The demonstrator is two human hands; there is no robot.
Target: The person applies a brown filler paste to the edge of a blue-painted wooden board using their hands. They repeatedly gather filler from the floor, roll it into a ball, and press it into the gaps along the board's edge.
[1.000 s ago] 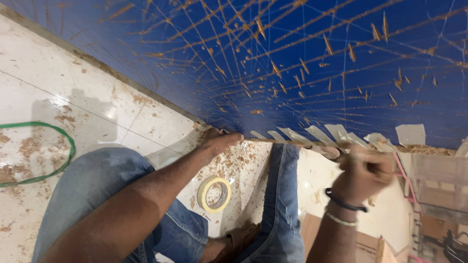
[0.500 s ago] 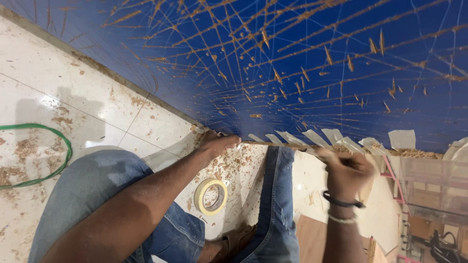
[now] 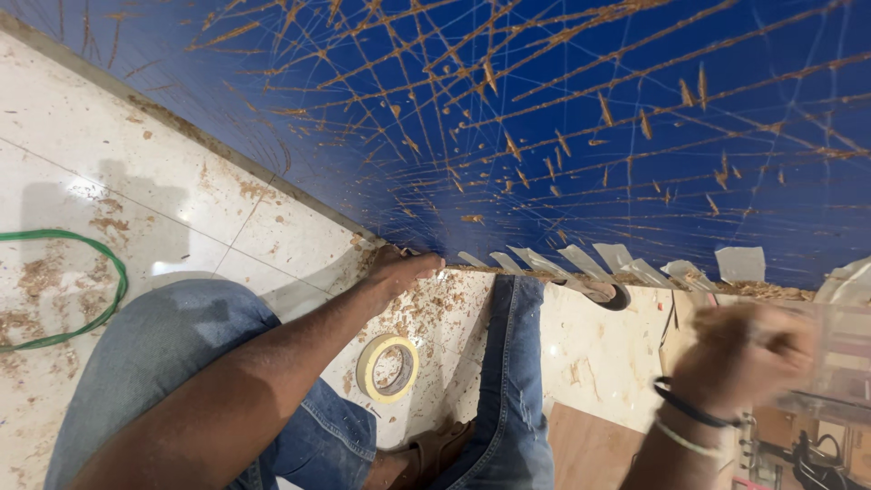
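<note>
Blue board (image 3: pixel 562 118) fills the upper part of the view, standing on the tiled floor (image 3: pixel 136 209) and crossed all over by scored lines with tan shavings clinging to them. Along its bottom edge hangs a row of pale tape strips (image 3: pixel 617 261), and sawdust lies heaped on the tiles just below.

Left hand (image 3: pixel 406 269) reaches out to that bottom edge, fingers stretched flat and loose, touching the board where it meets the floor; it grips nothing. Right hand (image 3: pixel 739 354), blurred, is balled into a fist near the right end of the board's edge, with a dark band and a light one round the wrist. Whether it grasps anything I cannot tell; a clear plastic part (image 3: pixel 839 363) sits just beside it.

Between the person's jeans-clad legs (image 3: pixel 508 381), a roll of masking tape (image 3: pixel 388 367) lies flat on the floor. A green cable (image 3: pixel 100 299) loops on the tiles at the far left.
</note>
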